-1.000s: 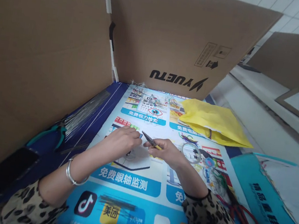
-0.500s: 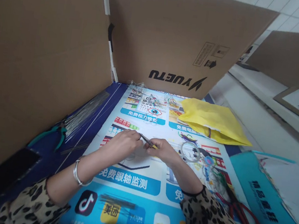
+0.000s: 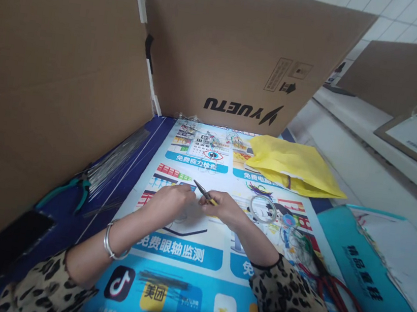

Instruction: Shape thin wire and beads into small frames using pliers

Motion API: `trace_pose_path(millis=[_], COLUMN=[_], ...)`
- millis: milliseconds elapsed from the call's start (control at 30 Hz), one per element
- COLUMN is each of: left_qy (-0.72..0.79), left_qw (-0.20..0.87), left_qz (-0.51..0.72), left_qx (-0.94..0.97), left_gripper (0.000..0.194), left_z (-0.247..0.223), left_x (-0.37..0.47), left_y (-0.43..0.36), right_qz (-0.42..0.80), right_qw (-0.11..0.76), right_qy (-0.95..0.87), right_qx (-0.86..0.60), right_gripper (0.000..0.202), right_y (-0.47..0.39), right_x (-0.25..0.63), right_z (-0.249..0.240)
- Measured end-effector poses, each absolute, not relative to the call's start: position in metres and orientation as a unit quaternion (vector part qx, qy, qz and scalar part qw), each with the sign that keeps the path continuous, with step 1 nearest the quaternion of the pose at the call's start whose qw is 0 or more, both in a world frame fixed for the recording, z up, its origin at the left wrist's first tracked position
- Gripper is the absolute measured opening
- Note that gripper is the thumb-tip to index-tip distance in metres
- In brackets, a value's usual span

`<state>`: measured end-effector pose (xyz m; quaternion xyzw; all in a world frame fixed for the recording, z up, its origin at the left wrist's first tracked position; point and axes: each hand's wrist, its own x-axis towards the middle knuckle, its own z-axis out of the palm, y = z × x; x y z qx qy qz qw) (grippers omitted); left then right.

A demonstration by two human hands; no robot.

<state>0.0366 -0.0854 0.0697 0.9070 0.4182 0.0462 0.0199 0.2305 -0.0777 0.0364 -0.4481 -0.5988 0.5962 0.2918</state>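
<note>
Right hand (image 3: 226, 210) curled closed round pliers (image 3: 207, 195), above mid-poster (image 3: 211, 279), between its side edges. Left hand (image 3: 172, 201) knuckles up, fingertips hidden; can't tell grip. Plier tips beside left fingers: a slip could nip them. Scissors (image 3: 325, 280) near right edge could snag the right sleeve (image 3: 291, 302).

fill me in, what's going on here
Someone is working over a printed sheet. Their right hand holds a dark-tipped tool with some yellow on it, and the left hand is curled beside its tip; whether it holds anything can't be made out. Teal-handled pliers lie off to the left, by thin strands, and a yellow bag lies at the far right.
</note>
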Motion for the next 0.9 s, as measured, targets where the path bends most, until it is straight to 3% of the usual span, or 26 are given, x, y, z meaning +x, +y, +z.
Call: trace_pose_path(millis=[200, 433, 900], left_qy=[0.459, 0.478, 0.453], left_qw=[0.238, 0.548, 0.597], left_qz=[0.185, 0.317, 0.382], left_qx=[0.836, 0.609, 0.54], left_gripper=[0.018, 0.009, 0.016], left_z=[0.065, 0.047, 0.043], left_x=[0.034, 0.041, 0.048], left_y=[-0.075, -0.071, -0.076], right_qz=[0.646, 0.67, 0.661], right_qw=[0.331, 0.382, 0.426], right_qy=[-0.531, -0.495, -0.474], right_qx=[-0.438, -0.4, -0.396], right_gripper=[0.027, 0.029, 0.028], right_y=[-0.081, -0.083, -0.085], right_x=[0.228, 0.224, 0.213], right_z=[0.038, 0.035, 0.027])
